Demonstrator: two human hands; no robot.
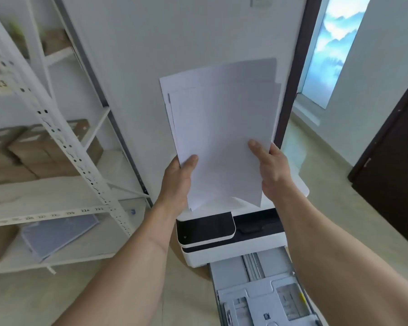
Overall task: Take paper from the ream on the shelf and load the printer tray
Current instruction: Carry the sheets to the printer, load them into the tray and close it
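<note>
A loose stack of white paper sheets (222, 128) is held upright in front of me, its sheets fanned unevenly at the top. My left hand (178, 182) grips its lower left edge and my right hand (271, 170) grips its lower right edge. Below the paper stands a white and black printer (205, 229). Its grey paper tray (264, 292) is pulled out toward me and holds no paper. The white metal shelf (57, 191) stands at the left; a wrapped bluish packet (57, 234) lies on its lower board.
Brown cardboard boxes (43, 149) fill the shelf's middle board. A white wall panel rises behind the printer, with a dark door frame (292, 78) beside it. A dark door (391, 175) stands at the right, over a pale floor.
</note>
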